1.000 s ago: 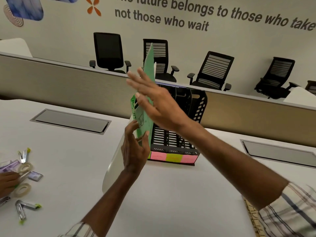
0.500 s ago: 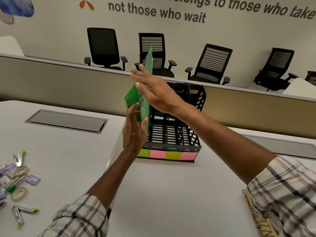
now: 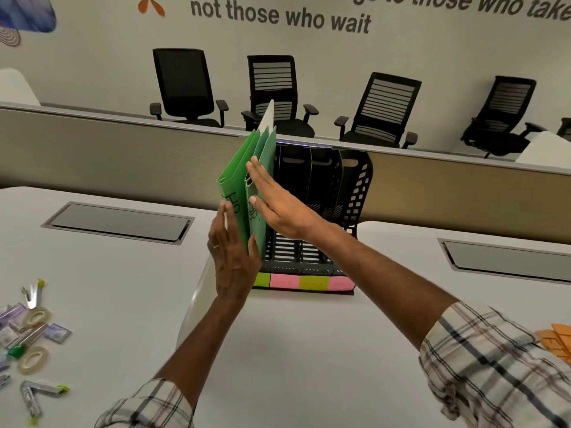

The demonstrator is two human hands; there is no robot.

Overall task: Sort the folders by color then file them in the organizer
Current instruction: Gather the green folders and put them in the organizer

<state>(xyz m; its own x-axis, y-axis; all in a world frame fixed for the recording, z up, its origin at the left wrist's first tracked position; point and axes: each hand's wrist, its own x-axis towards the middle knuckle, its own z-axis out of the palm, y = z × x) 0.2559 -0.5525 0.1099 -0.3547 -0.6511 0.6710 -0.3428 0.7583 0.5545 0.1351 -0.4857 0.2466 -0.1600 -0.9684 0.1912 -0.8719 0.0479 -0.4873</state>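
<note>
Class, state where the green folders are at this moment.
In the head view, the green folders stand upright at the left end of the black organizer, between the left hand and right hand.

2 green folders [image 3: 239,180], 1 organizer [image 3: 355,193]

White table [image 3: 293,350] — organizer [image 3: 324,211], tape rolls [image 3: 32,359], orange folders [image 3: 556,338]

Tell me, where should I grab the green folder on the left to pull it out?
Probably pinch the left green folder by its raised top edge, coming from above. It stands upright in the black organizer, with another green folder close beside it, so only the top edge sticks out free.
</note>
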